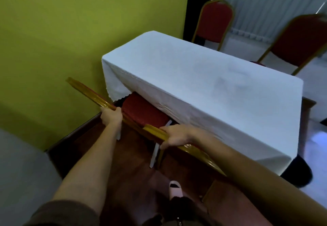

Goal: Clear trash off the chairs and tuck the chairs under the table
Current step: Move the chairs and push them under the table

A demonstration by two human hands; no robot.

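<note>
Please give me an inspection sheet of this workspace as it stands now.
Surface: table under a white tablecloth, top bare.
Job's things: near chair, red seat partly under the cloth; gold backrest frame in both hands. Two more red chairs, far chair and right chair, stand out from the table.
Clutter: no trash seen on the visible seat.
Grippers: left hand and right hand both grip the backrest.
Cables: nothing seen.
Surroundings: green wall, dark wood floor, white curtain behind.
</note>
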